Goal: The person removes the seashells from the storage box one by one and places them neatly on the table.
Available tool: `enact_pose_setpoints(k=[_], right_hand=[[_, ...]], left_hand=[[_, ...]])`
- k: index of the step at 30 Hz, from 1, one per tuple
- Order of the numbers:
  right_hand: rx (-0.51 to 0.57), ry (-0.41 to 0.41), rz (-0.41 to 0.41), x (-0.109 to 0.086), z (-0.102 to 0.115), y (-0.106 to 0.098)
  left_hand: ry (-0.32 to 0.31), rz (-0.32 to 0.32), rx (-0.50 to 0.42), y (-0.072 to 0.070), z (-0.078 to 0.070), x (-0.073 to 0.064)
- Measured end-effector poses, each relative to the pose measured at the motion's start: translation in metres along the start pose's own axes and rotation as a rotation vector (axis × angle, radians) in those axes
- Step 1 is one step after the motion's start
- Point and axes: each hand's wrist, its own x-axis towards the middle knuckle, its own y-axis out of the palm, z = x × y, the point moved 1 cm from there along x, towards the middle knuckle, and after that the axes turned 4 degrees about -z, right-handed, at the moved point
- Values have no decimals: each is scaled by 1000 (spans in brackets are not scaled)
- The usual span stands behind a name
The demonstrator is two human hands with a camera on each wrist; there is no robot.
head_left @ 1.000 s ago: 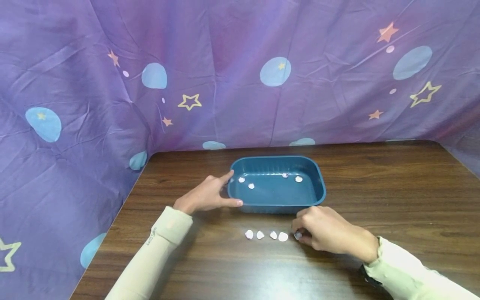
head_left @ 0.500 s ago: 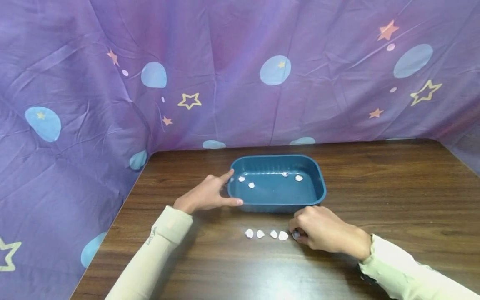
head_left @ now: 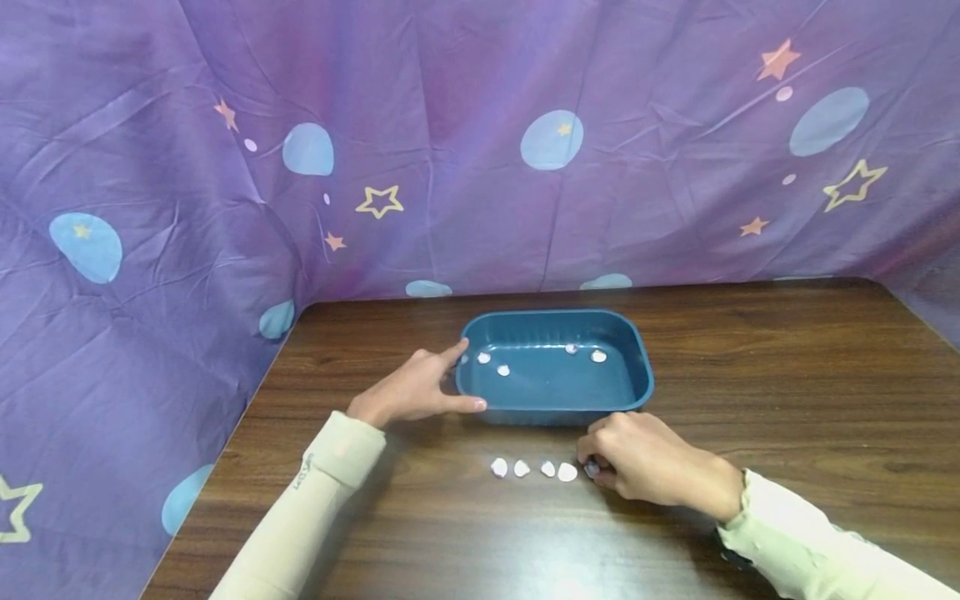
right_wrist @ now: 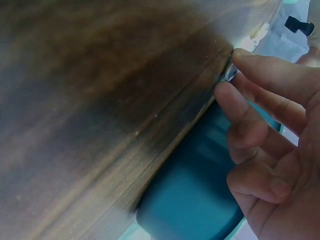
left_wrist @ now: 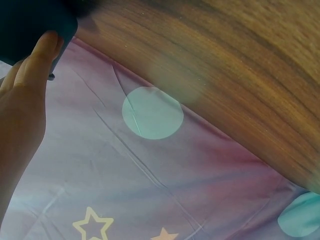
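In the head view, my right hand (head_left: 648, 457) pinches a small shiny whitish stone (head_left: 592, 468) between thumb and fingertips, at table level. The right wrist view shows that stone (right_wrist: 231, 73) as clear and glinting; the fingers partly cover it. It lies at the right end of a row of several similar whitish stones (head_left: 567, 472). A blue-teal plastic tub (head_left: 555, 409) stands just behind the row, with several more stones (head_left: 503, 371) on its floor. My left hand (head_left: 414, 388) rests on the tub's left end, thumb and forefinger spread and straight along its rim.
Dark wood-grain table (head_left: 750, 367) lies under everything. A purple cloth (head_left: 450, 125) with stars and blue ovals hangs behind and to the left, meeting the table's edge. The tub's near wall stands close to my right knuckles.
My right hand has shifted slightly left with the stone, closer to the row, then stayed still over the last half second. The left hand and tub have not visibly moved.
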Motion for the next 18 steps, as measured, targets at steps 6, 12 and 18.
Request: enact_pose_setpoints(k=[6,12,18], right_hand=[[-5,6,1,0,1,-3],[16,14,-11,3,3,-13],[20,-12,-30,8,3,-23]], left_hand=[[-2,2,2,1,1,0],[13,-10,-1,1,0,0],[12,-7,-4,0,0,0]])
